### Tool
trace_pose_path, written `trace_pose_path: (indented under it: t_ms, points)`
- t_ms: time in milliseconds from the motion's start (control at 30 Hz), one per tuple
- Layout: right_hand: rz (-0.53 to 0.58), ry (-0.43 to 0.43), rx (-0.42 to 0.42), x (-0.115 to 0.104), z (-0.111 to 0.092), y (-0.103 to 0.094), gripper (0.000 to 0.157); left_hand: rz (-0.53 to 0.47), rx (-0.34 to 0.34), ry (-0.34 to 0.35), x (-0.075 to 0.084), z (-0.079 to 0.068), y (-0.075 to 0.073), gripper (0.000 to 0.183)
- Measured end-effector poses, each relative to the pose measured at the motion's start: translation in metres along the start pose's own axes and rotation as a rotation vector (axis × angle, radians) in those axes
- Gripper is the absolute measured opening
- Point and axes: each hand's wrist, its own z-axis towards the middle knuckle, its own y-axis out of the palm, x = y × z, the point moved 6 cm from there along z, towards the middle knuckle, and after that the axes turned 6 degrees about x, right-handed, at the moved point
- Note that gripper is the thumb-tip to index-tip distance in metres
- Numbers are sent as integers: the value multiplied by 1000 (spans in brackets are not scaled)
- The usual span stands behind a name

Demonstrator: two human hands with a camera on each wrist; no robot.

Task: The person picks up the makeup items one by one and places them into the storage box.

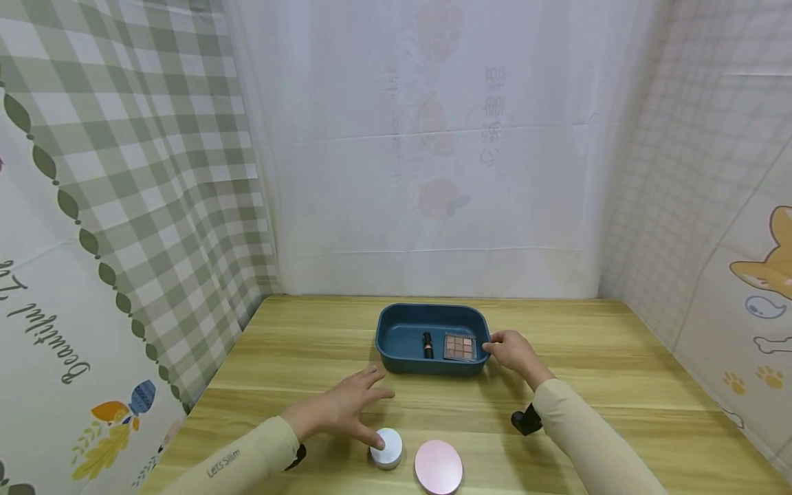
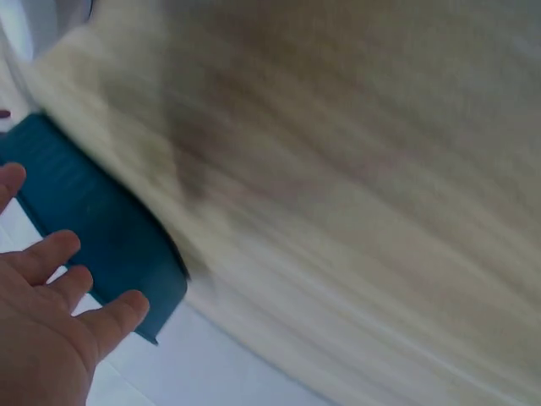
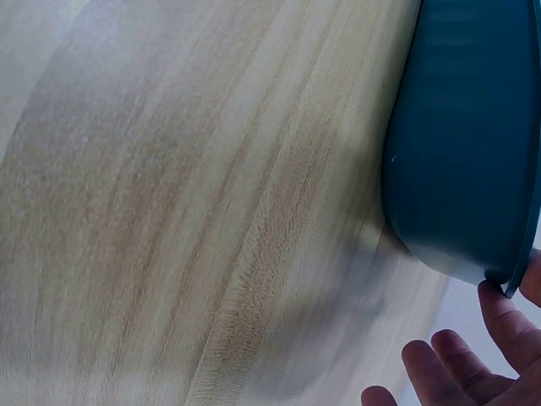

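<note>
A dark blue bin [image 1: 396,364] stands on the wooden table, holding an eyeshadow palette [image 1: 460,347] and a small black tube [image 1: 427,346], perhaps a lipstick. My right hand [image 1: 515,354] pinches the bin's right rim; the right wrist view shows the thumb and index finger [image 3: 505,317] on either side of that rim. Fingers spread, my left hand [image 1: 343,409] hovers over the table in front of the bin's left end, holding nothing. In the head view its thumb overlaps a small round white-lidded container [image 1: 388,450]; whether they touch I cannot tell. Beside that lies a round pink compact-like disc [image 1: 438,467].
The wooden table [image 1: 619,385] extends to both sides of the bin. A white curtain [image 1: 346,206] hangs behind its far edge, a green checked cloth [image 1: 185,172] hangs at the left, and a patterned cloth [image 1: 699,275] at the right.
</note>
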Motion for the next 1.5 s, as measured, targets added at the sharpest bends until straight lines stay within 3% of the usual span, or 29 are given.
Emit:
trace_pose_path:
  t_ms: [267, 800, 1500]
  points:
    - [-7, -6, -1, -1, 0, 0, 27, 53, -60, 67, 12, -5, 13, 80]
    - [11, 12, -1, 1, -1, 1, 26, 99, -11, 152, 18, -8, 23, 59]
    - [9, 7, 5, 2, 0, 2, 26, 119, 17, 119, 11, 2, 14, 55]
